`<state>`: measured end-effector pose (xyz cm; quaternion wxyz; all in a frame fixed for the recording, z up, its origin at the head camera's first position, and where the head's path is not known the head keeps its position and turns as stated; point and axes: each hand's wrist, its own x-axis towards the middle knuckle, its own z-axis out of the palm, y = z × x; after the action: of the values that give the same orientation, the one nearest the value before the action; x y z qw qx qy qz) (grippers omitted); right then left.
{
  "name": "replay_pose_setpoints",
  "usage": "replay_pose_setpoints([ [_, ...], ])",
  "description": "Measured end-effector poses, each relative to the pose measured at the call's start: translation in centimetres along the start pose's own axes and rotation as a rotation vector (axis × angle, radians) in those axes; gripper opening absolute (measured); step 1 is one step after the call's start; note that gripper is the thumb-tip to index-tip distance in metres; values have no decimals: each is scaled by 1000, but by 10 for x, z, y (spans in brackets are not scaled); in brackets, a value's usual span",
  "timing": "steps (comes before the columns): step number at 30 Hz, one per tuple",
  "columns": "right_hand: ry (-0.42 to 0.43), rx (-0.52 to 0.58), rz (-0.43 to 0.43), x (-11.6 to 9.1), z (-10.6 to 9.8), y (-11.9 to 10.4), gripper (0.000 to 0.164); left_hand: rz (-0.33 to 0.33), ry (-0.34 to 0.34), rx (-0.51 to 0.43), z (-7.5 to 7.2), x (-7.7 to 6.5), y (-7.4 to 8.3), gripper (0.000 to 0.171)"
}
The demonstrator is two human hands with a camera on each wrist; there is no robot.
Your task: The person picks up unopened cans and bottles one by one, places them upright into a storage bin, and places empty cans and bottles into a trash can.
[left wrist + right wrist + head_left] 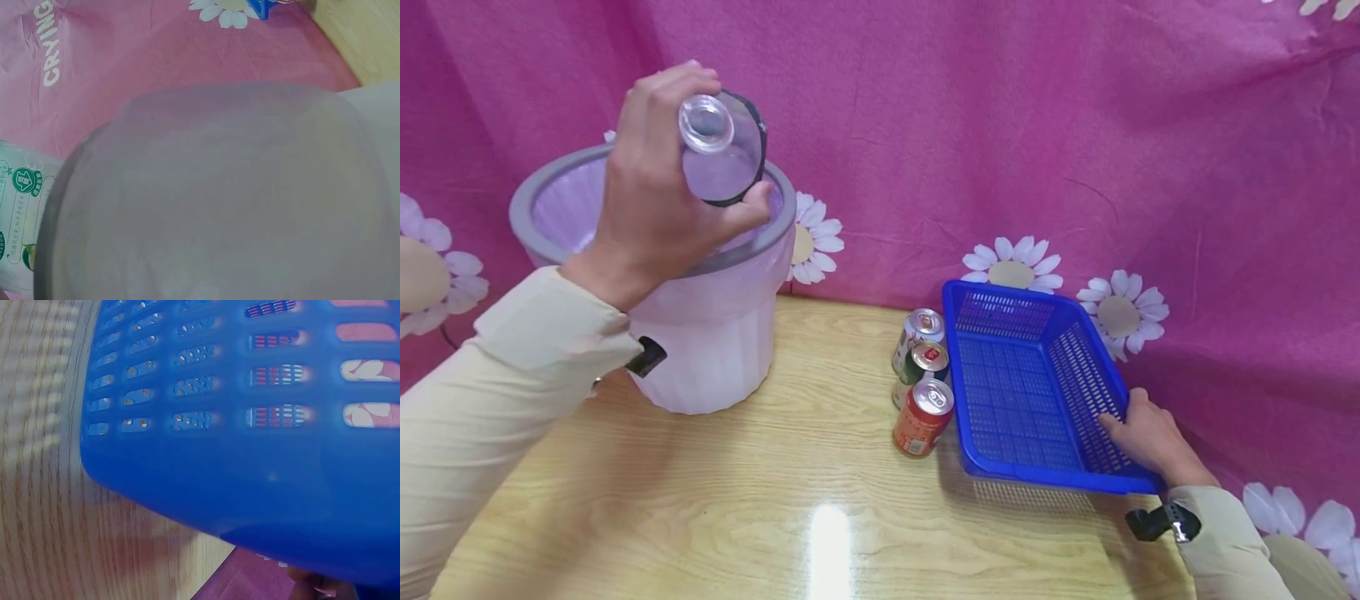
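My left hand [651, 183] grips a clear plastic bottle [722, 154] above the mouth of a whitish bin [700, 333] with a grey rim. The bottle's open neck points toward the head camera. In the left wrist view, the bottle [22, 219] shows a printed label with green marks at the left edge, while the blurred bin [225, 187] fills most of the picture. My right hand [1150, 437] holds the right side of a blue slotted basket [1022, 400], thumb over its rim. The basket wall [250, 475] fills the right wrist view, with fingertips [306, 581] below it.
Three drink cans stand in a row along the basket's left side: a white can [913, 337], a green can [921, 367] and a red can [921, 421]. Behind the wooden table [737, 500] hangs a pink cloth [887, 150] with white flowers.
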<state>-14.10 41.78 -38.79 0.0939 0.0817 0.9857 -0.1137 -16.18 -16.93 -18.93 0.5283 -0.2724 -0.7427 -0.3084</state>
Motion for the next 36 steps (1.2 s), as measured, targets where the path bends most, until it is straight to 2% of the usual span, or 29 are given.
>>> replay_pose_setpoints([
  [8,9,-1,0,-1,0,0,70,-69,-51,50,-5,-1,-12,74],
  [12,14,-1,-4,-1,0,0,69,-83,-101,97,-9,-2,-18,75],
  [21,25,-1,-7,-2,0,-1,65,-206,-145,122,-14,-2,-27,76],
  [27,33,-8,-16,-3,0,-2,65,-221,-167,144,-17,-4,-33,75],
  [36,30,-11,-16,-5,-1,-1,66,-205,-209,164,-18,-6,-36,72],
])
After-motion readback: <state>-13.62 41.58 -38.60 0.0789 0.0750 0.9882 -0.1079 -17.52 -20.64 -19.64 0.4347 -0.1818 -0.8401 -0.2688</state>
